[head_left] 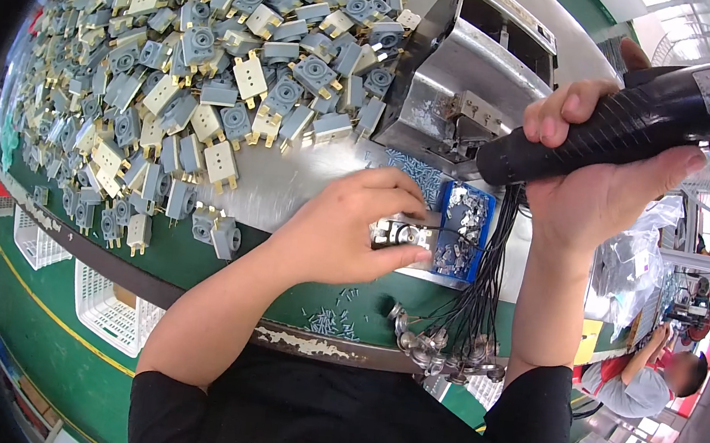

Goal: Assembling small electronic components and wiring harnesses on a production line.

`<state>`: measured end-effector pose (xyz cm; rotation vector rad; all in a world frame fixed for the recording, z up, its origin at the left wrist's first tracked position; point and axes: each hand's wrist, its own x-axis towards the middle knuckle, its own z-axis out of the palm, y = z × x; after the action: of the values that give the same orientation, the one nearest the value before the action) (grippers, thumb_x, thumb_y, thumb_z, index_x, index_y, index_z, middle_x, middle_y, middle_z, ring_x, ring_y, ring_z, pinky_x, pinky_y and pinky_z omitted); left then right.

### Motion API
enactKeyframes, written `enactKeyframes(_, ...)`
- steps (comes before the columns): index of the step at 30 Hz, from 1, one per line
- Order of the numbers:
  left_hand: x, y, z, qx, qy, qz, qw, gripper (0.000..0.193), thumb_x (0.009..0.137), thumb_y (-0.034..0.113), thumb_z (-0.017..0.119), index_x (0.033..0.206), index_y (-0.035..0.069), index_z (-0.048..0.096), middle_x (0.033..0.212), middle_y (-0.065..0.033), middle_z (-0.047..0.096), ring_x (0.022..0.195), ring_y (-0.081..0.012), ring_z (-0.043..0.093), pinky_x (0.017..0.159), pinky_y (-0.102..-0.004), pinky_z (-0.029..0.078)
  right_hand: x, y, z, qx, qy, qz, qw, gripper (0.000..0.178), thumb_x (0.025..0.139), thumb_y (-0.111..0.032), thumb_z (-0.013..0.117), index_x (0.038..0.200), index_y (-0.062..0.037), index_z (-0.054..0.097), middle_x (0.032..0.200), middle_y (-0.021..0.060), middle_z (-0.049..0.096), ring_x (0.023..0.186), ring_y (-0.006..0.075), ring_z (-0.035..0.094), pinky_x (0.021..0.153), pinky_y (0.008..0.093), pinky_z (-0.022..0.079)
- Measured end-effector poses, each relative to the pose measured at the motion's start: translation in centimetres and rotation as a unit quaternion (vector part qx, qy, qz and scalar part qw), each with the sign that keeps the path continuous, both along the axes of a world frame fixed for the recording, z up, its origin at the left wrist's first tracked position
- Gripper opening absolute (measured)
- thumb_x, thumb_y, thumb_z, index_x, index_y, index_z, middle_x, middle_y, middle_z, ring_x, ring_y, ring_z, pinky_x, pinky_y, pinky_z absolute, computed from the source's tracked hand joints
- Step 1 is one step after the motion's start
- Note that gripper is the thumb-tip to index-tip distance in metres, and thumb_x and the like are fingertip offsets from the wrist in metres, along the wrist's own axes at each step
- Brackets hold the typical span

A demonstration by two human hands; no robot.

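Note:
My left hand (332, 229) rests low over the bench, thumb and fingers closed around a small part with metal contacts (406, 235). A thin dark wire runs beside this part. My right hand (579, 189) is wrapped around a black electric screwdriver (612, 123), tilted with its nose pointing down and left. The nose is close to the front of a metal screw feeder (448, 80); whether its bit touches the feeder I cannot tell. Beside my left fingertips sits a blue tray (488, 227) of small metal pieces.
A large heap of grey and cream plastic housings (249, 79) covers the bench's left. Black wires (501, 245) with round metal ends (436, 351) hang over the front edge. Loose screws (331, 323) lie nearby. White crates (108, 304) stand below; another person (649, 386) works at right.

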<state>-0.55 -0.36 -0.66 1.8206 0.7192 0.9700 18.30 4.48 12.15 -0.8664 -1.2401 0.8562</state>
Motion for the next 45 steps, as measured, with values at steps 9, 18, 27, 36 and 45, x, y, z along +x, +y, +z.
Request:
enactKeyframes(9, 0.2, -0.2, -0.7, 0.026, -0.071, 0.044, 0.996, 0.023, 0.086, 0.016, 0.085, 0.102, 0.002, 0.078, 0.108, -0.0138, 0.075, 0.095, -0.0307, 0.073, 0.084, -0.0388, 0.058, 0.0, -3.4, -0.4, 0.037, 0.007, 0.149, 0.988, 0.116, 0.087, -0.095, 0.039, 0.153, -0.0002, 0.037, 0.079, 0.0057, 0.055, 0.061, 0.0177, 0.053, 0.059, 0.0354, 0.046)
enactKeyframes(18, 0.1, -0.4, -0.8, -0.027, -0.105, 0.049, 0.993, 0.013, 0.091, 0.011, 0.08, 0.097, 0.0, 0.078, 0.095, -0.012, 0.077, 0.084, -0.024, 0.074, 0.075, -0.0339, 0.056, -0.7, -4.1, 0.6, 0.01, -0.132, 0.048, 0.99, 0.116, 0.087, -0.095, 0.037, 0.154, -0.0005, 0.034, 0.079, 0.0047, 0.053, 0.06, 0.0164, 0.052, 0.057, 0.0343, 0.046)
enactKeyframes(27, 0.1, -0.7, -0.2, -0.035, -0.075, 0.064, 0.995, 0.01, 0.092, 0.005, 0.078, 0.101, 0.0, 0.079, 0.1, -0.0151, 0.08, 0.09, -0.0231, 0.077, 0.082, -0.0343, 0.059, -0.2, -4.4, 1.1, 0.05, -0.077, 0.064, 0.994, 0.113, 0.09, -0.093, 0.035, 0.154, -0.0007, 0.034, 0.08, 0.0043, 0.054, 0.061, 0.0157, 0.052, 0.059, 0.0334, 0.045)
enactKeyframes(36, 0.4, -0.6, -1.0, 0.102, -0.07, 0.042, 0.992, 0.014, 0.088, 0.012, 0.081, 0.098, 0.003, 0.078, 0.097, -0.011, 0.079, 0.086, -0.0304, 0.076, 0.077, -0.0385, 0.059, -1.5, -4.4, 0.0, 0.004, 0.089, 0.153, 0.984, 0.115, 0.088, -0.095, 0.038, 0.154, -0.0013, 0.035, 0.077, 0.0057, 0.053, 0.058, 0.0175, 0.052, 0.055, 0.0344, 0.047)
enactKeyframes(45, 0.6, -0.5, -1.1, 0.197, -0.058, 0.073, 0.976, 0.016, 0.084, 0.014, 0.082, 0.093, 0.006, 0.072, 0.095, -0.0089, 0.077, 0.084, -0.0308, 0.074, 0.075, -0.041, 0.059, -1.8, -4.6, 0.0, -0.021, 0.081, 0.147, 0.986, 0.117, 0.086, -0.096, 0.038, 0.155, -0.0016, 0.033, 0.075, 0.0052, 0.051, 0.057, 0.0176, 0.053, 0.054, 0.0346, 0.047)
